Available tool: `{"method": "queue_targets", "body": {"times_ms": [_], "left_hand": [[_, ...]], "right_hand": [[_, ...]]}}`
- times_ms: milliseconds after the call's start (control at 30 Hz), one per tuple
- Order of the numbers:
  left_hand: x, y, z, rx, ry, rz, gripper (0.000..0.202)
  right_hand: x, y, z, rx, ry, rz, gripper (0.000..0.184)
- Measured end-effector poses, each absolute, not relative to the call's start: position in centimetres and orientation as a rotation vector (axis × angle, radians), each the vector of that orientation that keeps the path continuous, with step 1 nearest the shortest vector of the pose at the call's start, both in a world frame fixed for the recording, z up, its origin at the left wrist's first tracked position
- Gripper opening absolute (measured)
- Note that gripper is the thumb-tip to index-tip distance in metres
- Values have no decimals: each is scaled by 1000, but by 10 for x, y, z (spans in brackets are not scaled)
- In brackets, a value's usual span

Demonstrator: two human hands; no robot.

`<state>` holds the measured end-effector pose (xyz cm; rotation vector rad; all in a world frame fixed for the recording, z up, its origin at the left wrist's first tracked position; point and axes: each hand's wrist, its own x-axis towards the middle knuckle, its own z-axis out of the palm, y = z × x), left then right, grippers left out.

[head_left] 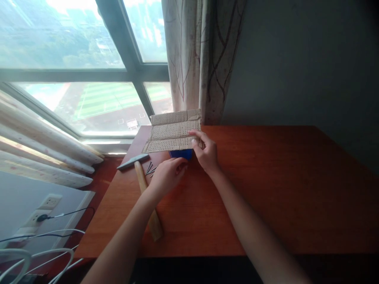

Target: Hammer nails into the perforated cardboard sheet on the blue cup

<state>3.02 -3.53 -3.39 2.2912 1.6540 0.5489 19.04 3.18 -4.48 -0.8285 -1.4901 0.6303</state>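
Observation:
My right hand (206, 153) pinches the right edge of a tan, perforated cardboard sheet (171, 129), thumb on top. The sheet has fold lines and rows of small holes, and it is tilted above the table. Beneath its near edge a blue object (181, 154) shows in part; its kind is hidden. Close in front of it is my left hand (169, 173), fingers curled together, and whatever they hold cannot be made out. Several nails (149, 169) lie just left of this hand. A hammer (141, 176) with a wooden handle rests there too, partly behind my left forearm.
The reddish-brown wooden table (281, 189) extends far to the right. Behind it are a window (130, 73) and a patterned curtain (189, 51). At the lower left, a wall socket (51, 202) and white cables (59, 252) sit beside the table's left edge.

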Motion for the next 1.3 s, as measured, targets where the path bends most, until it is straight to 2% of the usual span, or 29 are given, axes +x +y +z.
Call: {"method": "queue_targets", "body": {"times_ms": [267, 467, 633, 833, 1067, 1233, 1300], "left_hand": [[31, -33, -42, 2295, 1626, 532, 23], [36, -36, -34, 2337, 1614, 504, 21], [58, -51, -24, 2318, 1551, 574, 19], [114, -65, -28, 2323, 1434, 588, 22], [144, -62, -57, 2275, 1530, 336, 22], [139, -66, -63, 2234, 1664, 298, 26], [138, -70, -64, 2248, 1700, 285, 25]], "right_hand": [[199, 28, -59, -834, -1388, 862, 29], [208, 19, -51, -846, -1578, 686, 33], [233, 5, -56, -963, -1407, 625, 31], [259, -17, -85, -1044, -1134, 1040, 29], [251, -9, -96, -1003, -1227, 1395, 29], [231, 21, -86, -1077, -1649, 1229, 29], [221, 31, -78, -1083, -1690, 1173, 35]]}}
